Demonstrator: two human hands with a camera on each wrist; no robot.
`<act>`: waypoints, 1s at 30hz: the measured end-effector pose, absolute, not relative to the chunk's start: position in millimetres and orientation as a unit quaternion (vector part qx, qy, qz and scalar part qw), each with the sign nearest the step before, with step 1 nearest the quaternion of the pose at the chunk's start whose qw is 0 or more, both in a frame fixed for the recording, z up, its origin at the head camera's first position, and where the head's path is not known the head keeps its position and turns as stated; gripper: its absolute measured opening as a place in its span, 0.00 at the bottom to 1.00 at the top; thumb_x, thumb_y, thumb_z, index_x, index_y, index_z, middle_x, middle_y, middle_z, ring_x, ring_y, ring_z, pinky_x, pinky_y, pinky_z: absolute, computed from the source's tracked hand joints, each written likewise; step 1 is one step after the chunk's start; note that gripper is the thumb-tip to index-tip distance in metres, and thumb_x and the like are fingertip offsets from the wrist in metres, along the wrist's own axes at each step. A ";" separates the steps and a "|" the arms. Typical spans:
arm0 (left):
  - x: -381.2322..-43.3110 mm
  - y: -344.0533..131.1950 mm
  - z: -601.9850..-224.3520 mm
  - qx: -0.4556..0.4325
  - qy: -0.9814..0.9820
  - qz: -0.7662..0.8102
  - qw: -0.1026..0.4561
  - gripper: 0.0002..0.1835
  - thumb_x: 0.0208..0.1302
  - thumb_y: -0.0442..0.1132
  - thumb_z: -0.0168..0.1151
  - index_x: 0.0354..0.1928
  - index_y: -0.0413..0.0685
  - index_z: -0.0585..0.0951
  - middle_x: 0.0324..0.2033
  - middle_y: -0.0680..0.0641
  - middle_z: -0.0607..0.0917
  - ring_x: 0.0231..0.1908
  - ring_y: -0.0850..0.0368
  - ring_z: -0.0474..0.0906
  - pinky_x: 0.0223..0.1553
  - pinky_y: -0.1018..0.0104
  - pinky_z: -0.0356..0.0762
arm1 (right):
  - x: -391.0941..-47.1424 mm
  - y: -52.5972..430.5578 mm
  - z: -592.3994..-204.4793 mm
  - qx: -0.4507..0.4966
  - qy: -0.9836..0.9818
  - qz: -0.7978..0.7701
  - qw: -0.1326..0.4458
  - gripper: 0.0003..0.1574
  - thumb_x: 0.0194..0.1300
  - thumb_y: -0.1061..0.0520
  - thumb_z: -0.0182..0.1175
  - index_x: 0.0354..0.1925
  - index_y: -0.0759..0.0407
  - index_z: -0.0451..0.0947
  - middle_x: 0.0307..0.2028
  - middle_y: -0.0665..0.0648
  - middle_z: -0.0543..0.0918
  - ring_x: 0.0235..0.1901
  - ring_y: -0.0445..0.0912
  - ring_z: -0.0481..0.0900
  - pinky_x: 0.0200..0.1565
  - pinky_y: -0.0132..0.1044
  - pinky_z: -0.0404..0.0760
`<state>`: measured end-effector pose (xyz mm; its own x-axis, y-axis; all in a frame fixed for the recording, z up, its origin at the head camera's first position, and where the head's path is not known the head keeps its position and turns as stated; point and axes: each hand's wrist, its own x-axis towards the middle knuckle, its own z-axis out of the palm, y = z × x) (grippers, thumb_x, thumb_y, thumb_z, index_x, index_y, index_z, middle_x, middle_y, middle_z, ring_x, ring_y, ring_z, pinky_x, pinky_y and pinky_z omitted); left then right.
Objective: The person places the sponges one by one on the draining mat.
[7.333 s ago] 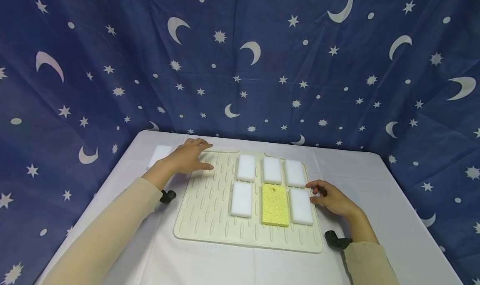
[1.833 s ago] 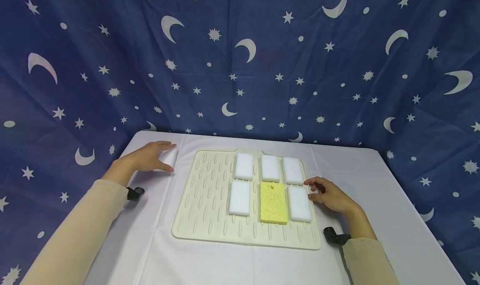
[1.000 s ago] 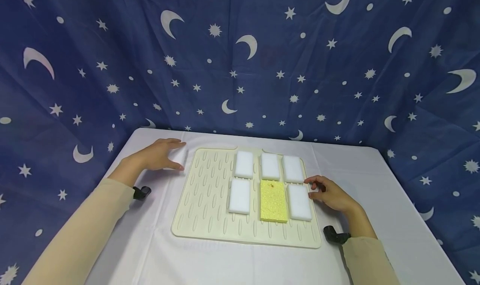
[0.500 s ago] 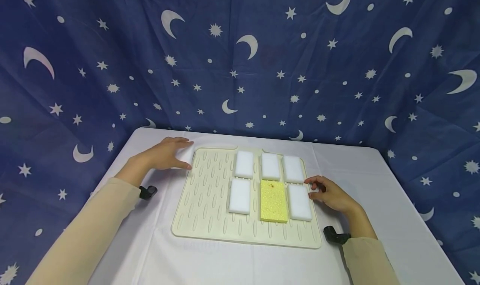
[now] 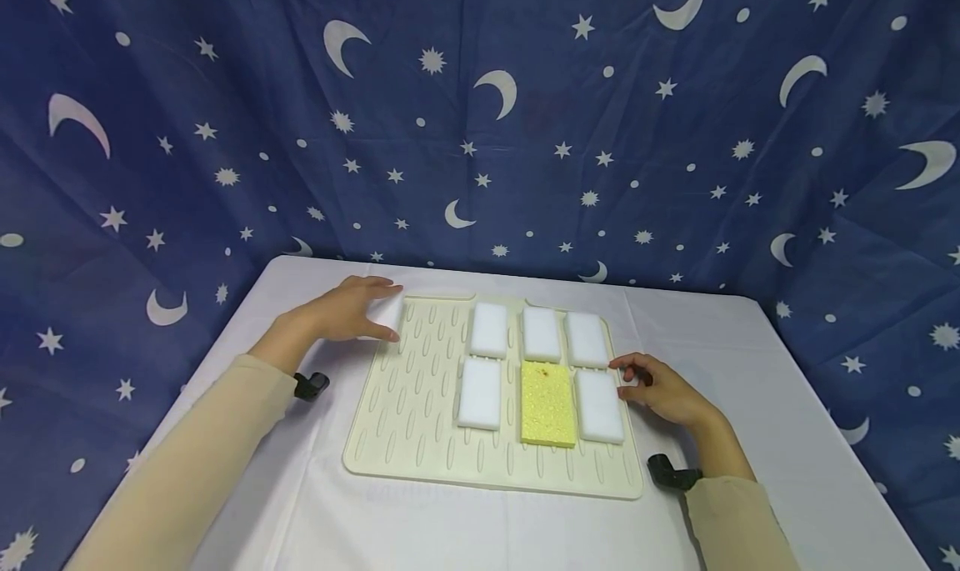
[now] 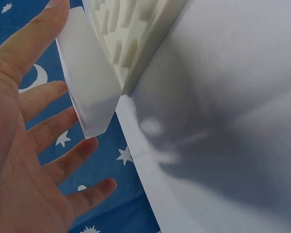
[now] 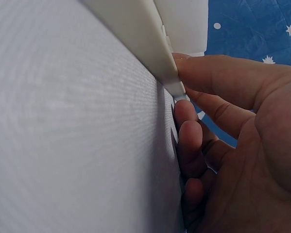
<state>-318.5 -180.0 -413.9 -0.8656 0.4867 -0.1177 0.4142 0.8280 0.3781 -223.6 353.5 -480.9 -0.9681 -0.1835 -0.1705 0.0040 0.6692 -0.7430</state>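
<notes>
In the head view my left hand holds a white sponge between thumb and fingers, over the back left corner of the cream ridged drying mat. From the left wrist, that sponge stands between the thumb on one side and the fingertips on the other. My right hand is at the mat's right edge, thumb and index on its rim and the other fingers curled beside it. Several white sponges and a yellow sponge lie on the mat in two rows.
A white cloth covers the table beneath the mat. Behind it hangs a dark blue curtain with moons and stars. Each wrist carries a small black camera, such as the right one.
Earlier, my left hand went from the mat to the table at the far left, where a white sponge lay. It has since carried that sponge right to the mat's corner. My right hand stays put.
</notes>
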 end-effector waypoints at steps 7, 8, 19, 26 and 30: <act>-319.5 -171.7 -417.4 0.245 0.948 0.172 0.108 0.53 0.56 0.61 0.77 0.79 0.49 0.64 0.79 0.39 0.62 0.78 0.33 0.54 0.77 0.35 0.53 | -222.6 351.8 -480.2 -0.051 0.904 -0.408 0.118 0.27 0.65 0.60 0.68 0.61 0.58 0.77 0.44 0.59 0.70 0.40 0.48 0.66 0.34 0.34 0.70; -319.8 -170.6 -417.8 0.247 0.948 0.170 0.108 0.53 0.56 0.61 0.76 0.79 0.49 0.64 0.79 0.39 0.62 0.78 0.33 0.54 0.77 0.35 0.52 | -222.6 351.7 -480.3 -0.052 0.903 -0.409 0.119 0.27 0.65 0.60 0.68 0.62 0.58 0.77 0.44 0.59 0.69 0.40 0.48 0.66 0.34 0.34 0.70; -320.9 -157.9 -421.3 0.254 0.947 0.166 0.105 0.53 0.56 0.63 0.76 0.79 0.51 0.64 0.79 0.40 0.63 0.78 0.34 0.55 0.76 0.35 0.56 | -224.4 354.0 -481.0 -0.055 0.906 -0.404 0.117 0.27 0.65 0.61 0.68 0.61 0.58 0.77 0.44 0.60 0.70 0.39 0.49 0.65 0.33 0.34 0.69; -322.2 -150.6 -423.4 0.260 0.947 0.162 0.100 0.53 0.56 0.64 0.75 0.79 0.52 0.65 0.79 0.40 0.63 0.78 0.36 0.56 0.75 0.35 0.58 | -224.8 354.4 -481.5 -0.049 0.907 -0.402 0.117 0.26 0.65 0.61 0.68 0.61 0.57 0.78 0.44 0.60 0.70 0.39 0.50 0.66 0.33 0.34 0.70; -321.7 -145.8 -424.5 0.264 0.946 0.160 0.099 0.53 0.56 0.63 0.75 0.79 0.51 0.65 0.78 0.40 0.63 0.77 0.35 0.57 0.75 0.36 0.59 | -224.3 353.9 -480.3 -0.048 0.907 -0.402 0.120 0.26 0.65 0.60 0.69 0.61 0.57 0.77 0.44 0.60 0.70 0.39 0.50 0.66 0.33 0.34 0.70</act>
<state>-321.7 -145.8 -424.5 -0.8413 0.5308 -0.1023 0.4674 0.8094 0.3556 -224.3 353.9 -480.3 -0.9666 -0.1836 -0.1789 0.0092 0.6725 -0.7400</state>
